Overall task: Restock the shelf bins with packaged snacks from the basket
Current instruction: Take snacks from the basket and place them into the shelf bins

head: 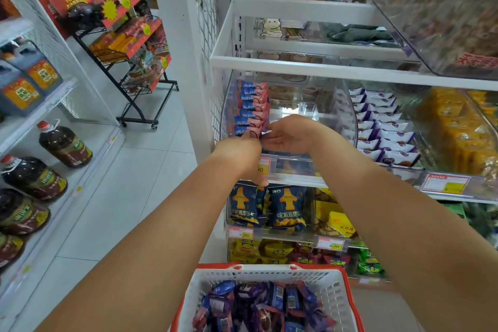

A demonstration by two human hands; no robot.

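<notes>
Both hands were up at the clear shelf bin [347, 105], working the front of the row of blue-and-pink snack packets [252, 108] standing on edge along its left wall. The left hand [242, 151] pinched the nearest packet, probably to seat it upright against the others. The right hand [289, 135] lay open beside it, fingers relaxed and touching the packet's end, likely steadying the row. Near the person, the red-rimmed basket [334, 286] sat low, well apart, with many wrapped snacks inside, so plenty seemed left to shelve.
</notes>
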